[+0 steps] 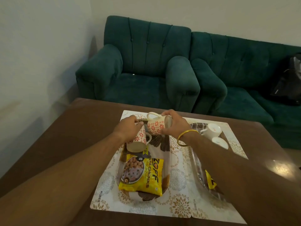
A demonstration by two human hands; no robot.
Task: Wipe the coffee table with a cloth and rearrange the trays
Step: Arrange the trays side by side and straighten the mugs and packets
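Note:
My left hand (128,128) grips a red-flowered mug (138,141), tilted with its mouth toward me, over the far end of the left tray (166,154). My right hand (175,123) grips a second red-flowered mug (154,126), lying sideways just above the same tray. A yellow soya chunks packet (141,175) lies in that tray. The right tray (197,167) is largely hidden under my right forearm and holds two white cups (211,130) and another yellow packet (211,181). Both trays sit on patterned placemats (107,190) on the brown coffee table (73,128). No cloth is visible.
A green armchair (138,70) and a green sofa (244,75) stand just beyond the table's far edge. A black bag (288,82) lies on the sofa at the right. Bare tabletop shows to the left of the mats.

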